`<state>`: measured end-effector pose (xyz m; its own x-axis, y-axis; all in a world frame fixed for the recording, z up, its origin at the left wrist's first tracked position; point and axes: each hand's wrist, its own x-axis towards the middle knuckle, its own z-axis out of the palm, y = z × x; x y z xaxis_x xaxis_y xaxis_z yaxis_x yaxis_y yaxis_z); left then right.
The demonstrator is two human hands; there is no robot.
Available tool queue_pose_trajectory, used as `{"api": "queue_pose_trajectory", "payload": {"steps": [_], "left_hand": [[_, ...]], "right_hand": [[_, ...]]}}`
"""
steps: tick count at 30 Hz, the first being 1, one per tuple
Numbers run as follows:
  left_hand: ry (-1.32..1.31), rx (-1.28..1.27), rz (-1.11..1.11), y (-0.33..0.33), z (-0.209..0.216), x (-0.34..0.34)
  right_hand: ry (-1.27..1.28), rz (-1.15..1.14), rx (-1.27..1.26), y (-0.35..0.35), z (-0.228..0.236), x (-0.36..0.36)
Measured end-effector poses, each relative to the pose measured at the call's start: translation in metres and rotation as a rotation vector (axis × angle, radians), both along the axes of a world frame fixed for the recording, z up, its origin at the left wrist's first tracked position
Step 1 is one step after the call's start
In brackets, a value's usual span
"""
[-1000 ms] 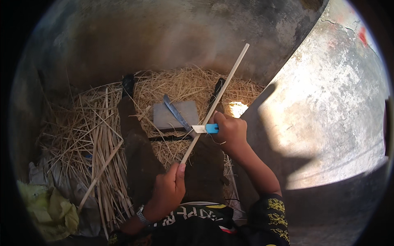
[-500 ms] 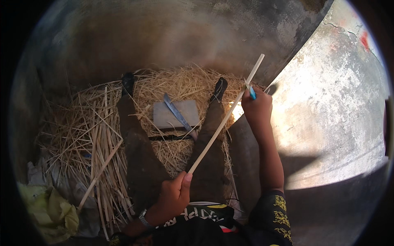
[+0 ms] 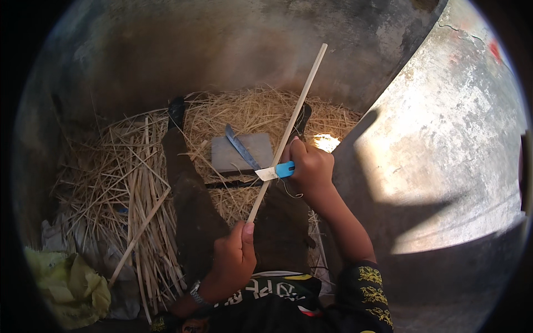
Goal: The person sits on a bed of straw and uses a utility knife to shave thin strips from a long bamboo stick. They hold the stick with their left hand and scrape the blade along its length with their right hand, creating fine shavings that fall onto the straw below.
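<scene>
A long, pale bamboo strip [image 3: 305,91] slants up and away over my legs. My left hand [image 3: 233,252] is closed around its near end, the thumb lying along it. In my right hand [image 3: 312,166] is a blue utility knife [image 3: 285,169], its wide blade crossing the strip around its middle. The fingers of that hand curl around the handle and lie close against the strip; whether they also grip it is hidden. A thin curled shaving [image 3: 293,193] hangs below the knife.
Between my outstretched legs, a large curved blade [image 3: 240,145] rests on a grey block [image 3: 222,154]. Shavings [image 3: 244,108] cover the floor. Several strips [image 3: 145,222] lie piled at left beside a yellow-green sack [image 3: 69,288]. Walls [image 3: 183,50] stand ahead and to the right.
My right hand has moved down and left along the strip, bringing the knife nearer my left hand. The strip has tilted more upright, while my left hand still grips its near end.
</scene>
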<state>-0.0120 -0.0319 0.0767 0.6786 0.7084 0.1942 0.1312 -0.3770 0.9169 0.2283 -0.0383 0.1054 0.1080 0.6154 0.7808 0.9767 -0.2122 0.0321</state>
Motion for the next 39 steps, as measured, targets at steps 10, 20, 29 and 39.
{"api": "queue_pose_trajectory", "payload": {"steps": [10, 20, 29, 39], "left_hand": [[-0.033, 0.010, 0.040, 0.002, -0.009, -0.004], [0.043, -0.150, -0.136, -0.006, -0.007, -0.020], [-0.129, -0.421, -0.239, 0.005, -0.020, 0.005], [-0.047, -0.229, -0.085, -0.002, -0.004, 0.010]], "right_hand": [[0.153, -0.299, 0.079, 0.029, 0.034, 0.054], [0.591, -0.707, 0.316, 0.019, 0.117, 0.178], [0.177, 0.004, 0.064, -0.013, 0.030, 0.062], [0.161, 0.098, -0.104, -0.014, 0.004, 0.008]]}}
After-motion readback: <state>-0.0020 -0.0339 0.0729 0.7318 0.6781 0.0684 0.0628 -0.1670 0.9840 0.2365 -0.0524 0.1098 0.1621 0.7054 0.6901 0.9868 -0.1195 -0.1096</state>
